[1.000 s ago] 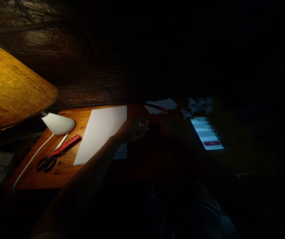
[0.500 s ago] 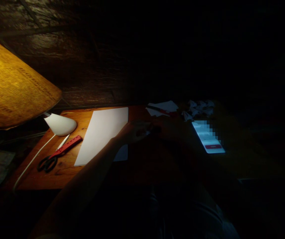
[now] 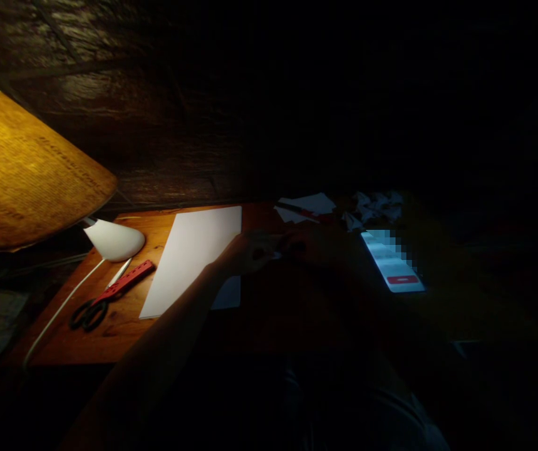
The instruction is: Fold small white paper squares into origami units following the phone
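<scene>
In deep shadow over the middle of the table, my left hand [image 3: 250, 252] pinches a small white piece of paper [image 3: 276, 255]. My right hand [image 3: 309, 244] meets it from the right with its fingers curled at the same piece; its outline is very dim. The paper's exact shape is too dark to make out. Beneath and left of my left forearm lies a stack of white paper sheets [image 3: 193, 250]. Behind the hands are several white paper pieces [image 3: 315, 203] with a dark, partly red tool across them. Several crumpled or folded white papers [image 3: 376, 207] sit farther right.
A lamp with a yellow printed shade [image 3: 29, 169] and white base [image 3: 118, 240] stands at the left, its cord [image 3: 62, 307] running over the table edge. Black-handled scissors [image 3: 93, 315] lie by a red perforated strip [image 3: 130, 279]. A lit phone [image 3: 391, 263] lies at right.
Both hands stay together in the middle; their fingers have shifted slightly around the small white paper. The whole view has moved a little, so the table appears slightly lower.
</scene>
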A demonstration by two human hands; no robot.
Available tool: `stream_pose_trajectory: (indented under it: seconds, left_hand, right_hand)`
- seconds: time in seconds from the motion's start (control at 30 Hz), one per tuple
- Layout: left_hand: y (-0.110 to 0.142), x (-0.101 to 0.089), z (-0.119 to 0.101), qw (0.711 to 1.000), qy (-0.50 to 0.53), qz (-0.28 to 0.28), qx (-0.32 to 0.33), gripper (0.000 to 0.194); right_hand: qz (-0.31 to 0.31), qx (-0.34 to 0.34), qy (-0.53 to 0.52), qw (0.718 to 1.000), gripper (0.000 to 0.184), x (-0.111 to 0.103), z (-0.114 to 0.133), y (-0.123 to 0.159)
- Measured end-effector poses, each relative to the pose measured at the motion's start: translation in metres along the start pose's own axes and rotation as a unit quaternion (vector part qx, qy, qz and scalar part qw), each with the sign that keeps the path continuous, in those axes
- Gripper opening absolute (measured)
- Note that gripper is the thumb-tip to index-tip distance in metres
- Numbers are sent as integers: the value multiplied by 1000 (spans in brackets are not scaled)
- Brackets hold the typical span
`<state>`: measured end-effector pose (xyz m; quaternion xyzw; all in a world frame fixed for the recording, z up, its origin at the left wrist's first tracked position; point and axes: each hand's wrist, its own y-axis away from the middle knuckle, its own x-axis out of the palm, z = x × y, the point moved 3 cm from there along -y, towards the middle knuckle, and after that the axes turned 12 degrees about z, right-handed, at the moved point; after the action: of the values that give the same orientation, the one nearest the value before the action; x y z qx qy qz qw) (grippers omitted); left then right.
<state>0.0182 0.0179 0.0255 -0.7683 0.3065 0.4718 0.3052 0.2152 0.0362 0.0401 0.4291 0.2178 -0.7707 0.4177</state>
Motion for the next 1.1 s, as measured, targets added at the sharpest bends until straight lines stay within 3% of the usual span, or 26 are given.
stream_pose_trajectory:
  seconds: [0.33, 0.6, 0.77, 1.1]
  left_hand:
    - [0, -2, 0, 1000, -4, 0, -3, 17]
    - [-1, 4, 4, 1000, -7, 3, 0, 14]
    - [0, 2, 4, 999, -32, 17, 7, 13]
    - [-2, -1, 4, 996, -47, 71, -23, 23]
  right_hand:
    - [-10, 28, 4, 1000, 16, -3, 0, 0]
    - [-11, 11, -7, 1000, 21, 2, -6, -2]
    - [-11, -36, -29, 999, 17, 9, -16, -4]
    - [33, 31, 77, 996, 16, -8, 4, 3]
